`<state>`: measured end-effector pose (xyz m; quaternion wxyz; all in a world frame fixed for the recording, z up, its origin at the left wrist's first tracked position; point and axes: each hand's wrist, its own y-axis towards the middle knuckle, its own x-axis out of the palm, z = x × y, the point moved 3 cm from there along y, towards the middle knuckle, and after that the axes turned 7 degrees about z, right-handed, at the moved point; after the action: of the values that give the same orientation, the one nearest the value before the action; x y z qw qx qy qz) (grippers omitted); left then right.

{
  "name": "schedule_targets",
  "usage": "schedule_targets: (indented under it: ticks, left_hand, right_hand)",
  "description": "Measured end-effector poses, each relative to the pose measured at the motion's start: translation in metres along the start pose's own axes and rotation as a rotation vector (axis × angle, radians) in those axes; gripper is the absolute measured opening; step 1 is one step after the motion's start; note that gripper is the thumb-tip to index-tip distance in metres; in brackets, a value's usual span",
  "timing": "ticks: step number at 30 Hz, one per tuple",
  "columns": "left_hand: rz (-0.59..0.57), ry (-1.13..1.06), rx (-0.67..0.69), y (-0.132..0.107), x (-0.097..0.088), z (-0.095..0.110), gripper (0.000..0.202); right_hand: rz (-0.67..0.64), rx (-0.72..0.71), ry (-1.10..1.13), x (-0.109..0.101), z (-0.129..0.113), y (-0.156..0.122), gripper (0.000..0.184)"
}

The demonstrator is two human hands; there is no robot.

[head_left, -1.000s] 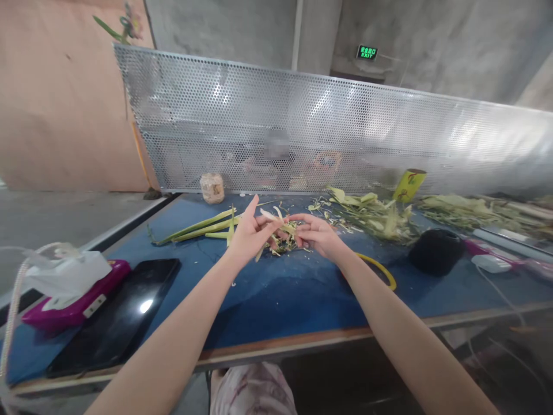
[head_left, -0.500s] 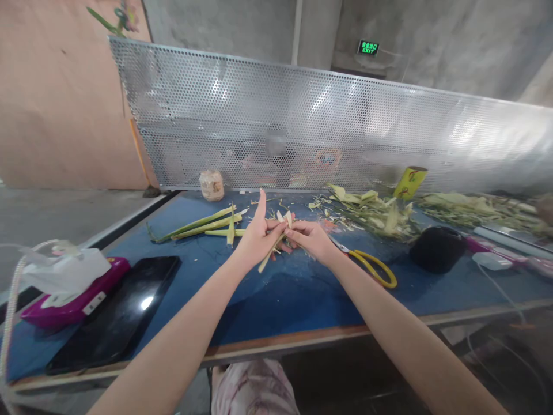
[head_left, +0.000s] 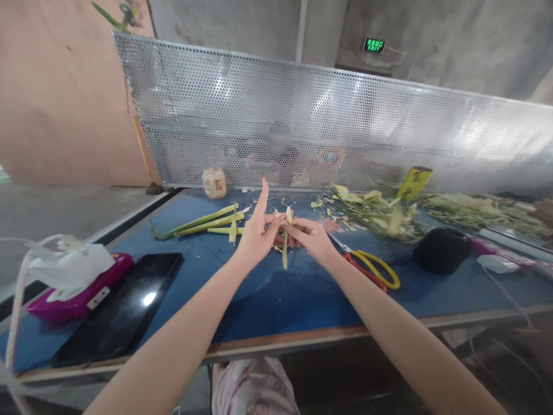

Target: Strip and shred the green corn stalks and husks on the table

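Both my hands meet above the middle of the blue table (head_left: 276, 300). My left hand (head_left: 256, 235) pinches a pale green leaf strip (head_left: 285, 253) with thumb and lower fingers, its index finger pointing straight up. My right hand (head_left: 311, 237) pinches the same strip from the right side, fingers closed on its top end. The strip hangs down between the hands. Small leaf scraps lie on the table under the hands.
Long green leaf stalks (head_left: 203, 223) lie to the left. Yellow-handled scissors (head_left: 374, 267) rest right of my right hand. A leaf pile (head_left: 380, 210), a black round object (head_left: 440, 249), a dark tablet (head_left: 125, 308), a magenta tissue box (head_left: 73, 288) and a perforated metal screen (head_left: 328, 132) surround the space.
Both hands lifted off the scrap pile with the strip. The strip swung from slanting to hanging straight down, and my left index finger rose upright.
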<state>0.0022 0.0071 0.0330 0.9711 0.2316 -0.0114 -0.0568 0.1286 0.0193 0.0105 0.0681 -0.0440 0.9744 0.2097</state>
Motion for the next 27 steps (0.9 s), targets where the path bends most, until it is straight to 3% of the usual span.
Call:
schedule_targets:
  ticks: [4,7,12,22,27]
  left_hand:
    - [-0.037,0.002,-0.089,0.005,0.0,-0.016,0.093]
    - [-0.072,0.036,-0.151,0.006,-0.001,-0.025,0.09]
    - [-0.079,0.176,-0.153,0.006,-0.004,-0.027,0.083]
    - [-0.204,0.084,-0.239,0.001,0.007,-0.033,0.079]
    - [-0.158,0.109,-0.194,0.001,0.01,-0.033,0.069]
  right_hand:
    - [0.003,-0.021,0.003,-0.007,0.006,0.002,0.021]
    - [0.037,-0.022,0.007,-0.01,0.008,0.003,0.023]
    - [0.066,-0.026,-0.021,-0.007,0.007,0.002,0.024]
    - [0.087,0.068,0.044,-0.007,0.018,0.005,0.031]
    - [0.103,0.033,-0.01,-0.014,0.018,0.01,0.029]
